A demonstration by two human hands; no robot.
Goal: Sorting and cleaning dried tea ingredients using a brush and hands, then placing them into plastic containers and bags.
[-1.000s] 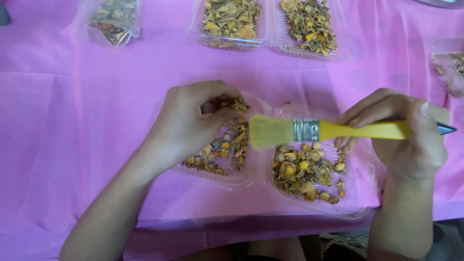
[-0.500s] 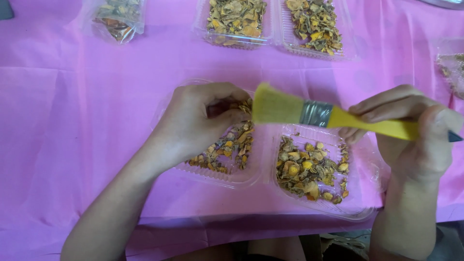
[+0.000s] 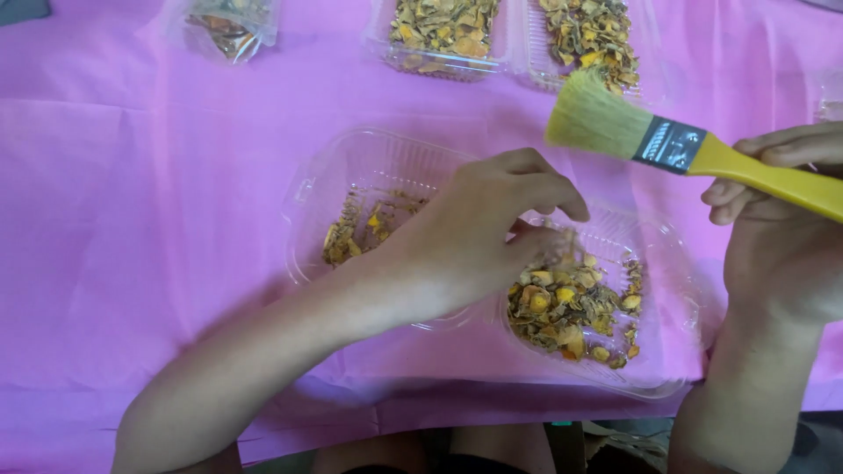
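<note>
Nearest the camera, two bare forearms were seen reaching up from the bottom edge over a pink tablecloth (image 3: 132, 219) that covered the table. Just beyond them, an opened clear plastic clamshell container (image 3: 676, 369) lay flat, its two halves side by side. The right half was filled with a pile of dried yellow-brown pieces (image 3: 566, 307), while a thinner scatter was left in the left half. The left hand (image 3: 479, 233) was stretched across the hinge between the halves, with its fingertips (image 3: 527, 241) drawn together in a pinch just above the upper edge of the pile; whether a piece was actually gripped there could not be told. To the right, the right hand (image 3: 781, 228) was raised above the cloth, its fingers clamped around the yellow handle of a flat paintbrush (image 3: 694, 149). The brush was held slanted, its pale bristles pointed up and to the left, well clear of the container. Farther away, along the top edge, two more clear trays (image 3: 514, 53) holding similar dried pieces were set side by side, and a small clear bag (image 3: 228, 22) with darker contents was placed to their left.
</note>
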